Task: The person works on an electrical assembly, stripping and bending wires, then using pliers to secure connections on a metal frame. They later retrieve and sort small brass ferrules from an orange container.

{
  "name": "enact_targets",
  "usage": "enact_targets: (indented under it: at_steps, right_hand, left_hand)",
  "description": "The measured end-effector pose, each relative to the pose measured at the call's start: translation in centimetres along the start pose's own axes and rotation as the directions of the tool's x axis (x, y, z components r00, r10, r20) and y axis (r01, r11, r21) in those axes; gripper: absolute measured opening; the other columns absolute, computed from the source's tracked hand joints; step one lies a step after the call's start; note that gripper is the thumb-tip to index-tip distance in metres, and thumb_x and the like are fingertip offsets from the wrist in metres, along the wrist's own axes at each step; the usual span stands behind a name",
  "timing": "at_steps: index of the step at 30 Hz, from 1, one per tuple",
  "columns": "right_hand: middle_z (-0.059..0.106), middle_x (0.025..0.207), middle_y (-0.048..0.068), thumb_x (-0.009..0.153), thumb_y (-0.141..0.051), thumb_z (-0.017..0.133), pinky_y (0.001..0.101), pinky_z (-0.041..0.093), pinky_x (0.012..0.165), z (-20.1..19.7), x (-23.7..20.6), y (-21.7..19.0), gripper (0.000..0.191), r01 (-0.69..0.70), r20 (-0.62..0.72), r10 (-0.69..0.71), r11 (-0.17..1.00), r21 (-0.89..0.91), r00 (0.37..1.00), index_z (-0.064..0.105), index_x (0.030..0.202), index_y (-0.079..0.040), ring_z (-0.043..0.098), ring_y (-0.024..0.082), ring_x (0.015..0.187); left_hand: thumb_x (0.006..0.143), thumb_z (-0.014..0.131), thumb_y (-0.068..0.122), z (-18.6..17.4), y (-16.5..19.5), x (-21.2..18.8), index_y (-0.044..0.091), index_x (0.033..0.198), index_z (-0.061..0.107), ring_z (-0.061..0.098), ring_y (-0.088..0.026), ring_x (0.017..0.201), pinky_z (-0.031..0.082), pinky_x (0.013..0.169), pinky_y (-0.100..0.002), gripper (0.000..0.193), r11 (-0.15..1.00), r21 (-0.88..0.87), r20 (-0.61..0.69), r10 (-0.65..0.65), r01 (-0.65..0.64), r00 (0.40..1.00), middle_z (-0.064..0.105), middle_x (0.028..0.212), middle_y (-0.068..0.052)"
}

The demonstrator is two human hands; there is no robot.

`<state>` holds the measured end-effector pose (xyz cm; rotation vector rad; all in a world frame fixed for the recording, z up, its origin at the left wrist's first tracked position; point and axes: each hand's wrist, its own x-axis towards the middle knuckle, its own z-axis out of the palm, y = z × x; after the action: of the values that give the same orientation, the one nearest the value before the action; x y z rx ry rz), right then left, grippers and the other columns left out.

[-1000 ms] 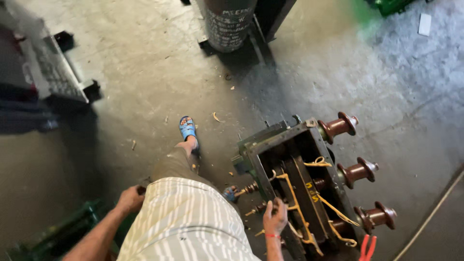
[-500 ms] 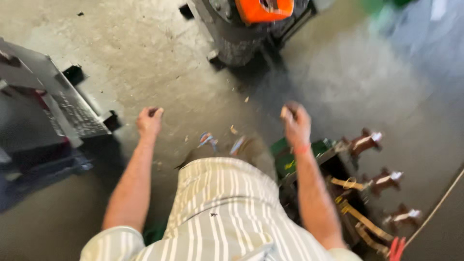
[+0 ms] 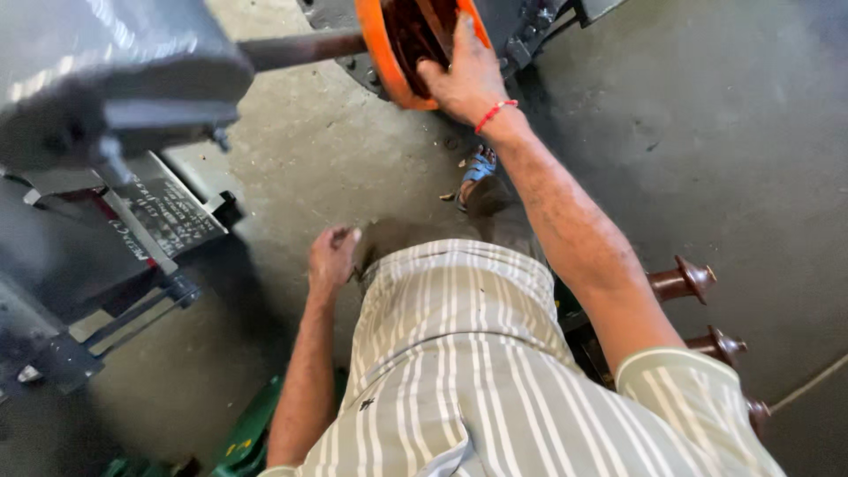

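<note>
Dark written plate (image 3: 168, 216), left machine

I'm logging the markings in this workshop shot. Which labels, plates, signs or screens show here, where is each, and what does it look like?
Written panel: flat dark grey slab on the grey machine at the left, tilted, pale chalk-like handwriting in several lines.
No packages, signs or screens show elsewhere.
Nearby: right hand rests on the orange wheel at the top; left hand hangs loosely closed at the hip, empty as far as shows.

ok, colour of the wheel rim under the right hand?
Orange rim, dark inside; the right hand rests on it. Head view.
</note>
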<state>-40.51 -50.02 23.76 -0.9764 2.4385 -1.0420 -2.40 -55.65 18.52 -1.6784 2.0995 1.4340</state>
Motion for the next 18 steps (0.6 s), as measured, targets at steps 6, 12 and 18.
enact_targets:
  at_steps: [6,12,18]
  right_hand:
    - [0.054,0.134,0.038,0.074,-0.051,0.096,0.049,0.048,0.105,1.0,2.2,-0.2,0.12,0.097,-0.141,-0.115,0.986,-0.133,0.983,0.023,0.15,0.007,0.057,0.053,0.122]
    - [0.058,0.123,0.031,0.066,-0.044,0.091,0.0508,0.052,0.092,1.3,3.2,-0.7,0.103,-0.077,0.128,0.106,0.973,-0.216,0.986,0.039,0.139,0.005,0.062,0.047,0.11]
    - [0.064,0.111,0.027,0.07,-0.043,0.087,0.053,0.052,0.087,2.6,3.7,-1.9,0.074,-0.184,0.046,0.198,0.958,-0.221,0.979,0.054,0.12,0.001,0.063,0.047,0.103]
  left_hand:
    - [0.097,0.075,0.018,2.9,11.8,0.7,-0.001,0.122,0.069,0.066,-0.013,0.095,0.055,0.084,-0.029,0.032,0.881,-0.413,0.005,0.255,-0.23,0.967,0.072,0.106,-0.009]
    - [0.099,0.071,0.012,1.4,18.5,3.4,-0.004,0.133,0.061,0.07,-0.014,0.101,0.058,0.09,-0.029,0.039,0.839,-0.421,0.028,0.391,-0.343,0.92,0.072,0.115,-0.01]
    - [0.098,0.075,0.025,-0.4,20.1,7.0,-0.001,0.156,0.032,0.057,-0.028,0.132,0.057,0.104,-0.038,0.076,0.805,-0.456,0.068,0.457,-0.379,0.887,0.048,0.151,-0.02]
